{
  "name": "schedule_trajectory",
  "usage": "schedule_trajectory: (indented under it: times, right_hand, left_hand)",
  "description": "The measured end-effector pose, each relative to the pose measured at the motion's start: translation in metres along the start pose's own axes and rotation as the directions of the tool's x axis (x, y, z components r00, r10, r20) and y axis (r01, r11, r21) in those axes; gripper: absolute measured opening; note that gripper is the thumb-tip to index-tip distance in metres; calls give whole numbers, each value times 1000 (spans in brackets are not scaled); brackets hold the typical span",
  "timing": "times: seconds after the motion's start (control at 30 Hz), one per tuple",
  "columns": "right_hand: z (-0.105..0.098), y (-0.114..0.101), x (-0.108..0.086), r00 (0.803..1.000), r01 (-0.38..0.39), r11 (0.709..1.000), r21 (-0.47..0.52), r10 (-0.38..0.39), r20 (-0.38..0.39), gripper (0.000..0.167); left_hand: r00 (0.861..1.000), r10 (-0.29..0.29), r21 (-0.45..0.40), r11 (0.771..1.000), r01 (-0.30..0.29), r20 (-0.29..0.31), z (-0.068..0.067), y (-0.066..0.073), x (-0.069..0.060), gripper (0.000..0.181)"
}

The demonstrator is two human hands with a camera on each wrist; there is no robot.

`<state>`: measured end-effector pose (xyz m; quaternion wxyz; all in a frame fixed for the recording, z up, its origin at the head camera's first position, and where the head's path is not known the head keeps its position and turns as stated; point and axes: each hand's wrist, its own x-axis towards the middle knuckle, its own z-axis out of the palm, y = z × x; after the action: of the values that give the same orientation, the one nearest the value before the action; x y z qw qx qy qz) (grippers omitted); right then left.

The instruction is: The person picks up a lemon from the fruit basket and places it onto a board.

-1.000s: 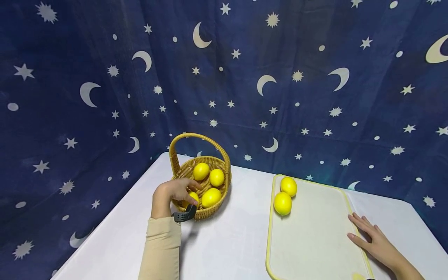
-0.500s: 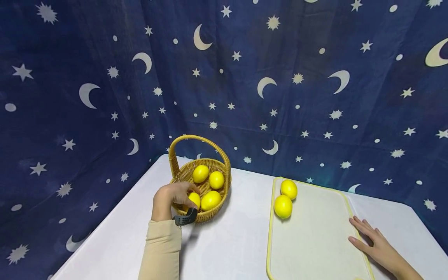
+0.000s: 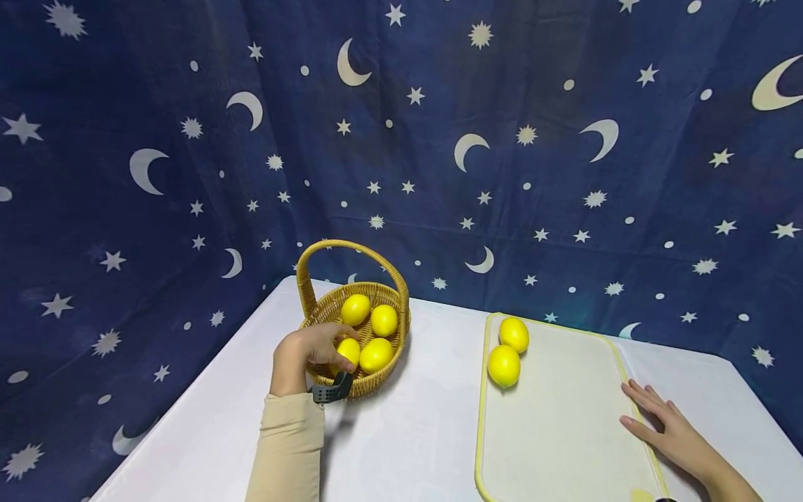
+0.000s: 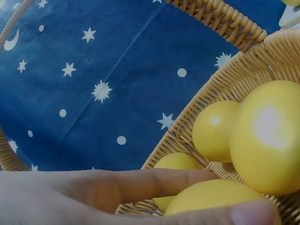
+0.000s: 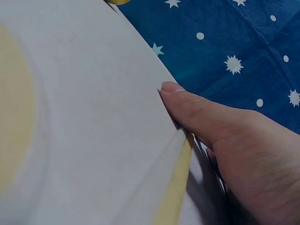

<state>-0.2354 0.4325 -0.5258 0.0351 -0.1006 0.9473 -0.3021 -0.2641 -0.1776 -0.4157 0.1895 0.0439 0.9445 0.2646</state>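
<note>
At the left of the head view, my left hand (image 3: pixel 316 348) reaches over the near left rim of a wicker basket (image 3: pixel 370 382) with an arched handle. Its thumb and fingers lie on either side of a yellow lemon (image 3: pixel 347 352) in the basket. The left wrist view shows the thumb across this lemon (image 4: pixel 215 197) and a finger along its far side. Several other lemons (image 3: pixel 376 355) sit close by in the basket. My right hand (image 3: pixel 674 436) rests with straight fingers on the right edge of a white board (image 3: pixel 564 418) with a yellow border.
Two more lemons (image 3: pixel 504 366) touch each other at the board's back left corner. Both basket and board stand on a white-covered table (image 3: pixel 426 418). A dark blue curtain (image 3: pixel 439 139) with moons and stars hangs behind and to the left.
My left hand has shifted slightly right over the basket, its fingers curling in and then straightening a little around the lemon. The right hand stays at the board's edge. The head view shifts slightly.
</note>
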Motion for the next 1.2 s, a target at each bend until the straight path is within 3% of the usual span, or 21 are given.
schedule_trajectory:
  times: [0.37,0.8,1.2]
  right_hand:
    - [-1,-1,1,1000,15,1000,1,-15,-13,74]
    - [-6,-2,0,1000,14,1000,13,-13,-2,73]
    - [-3,-3,-1,999,43,999,23,-43,-16,71]
  left_hand:
    - [996,20,48,999,-15,-89,2,-2,7,72]
    - [987,82,41,996,-77,-139,2,1,13,70]
    - [982,92,55,995,-84,-166,5,0,18,67]
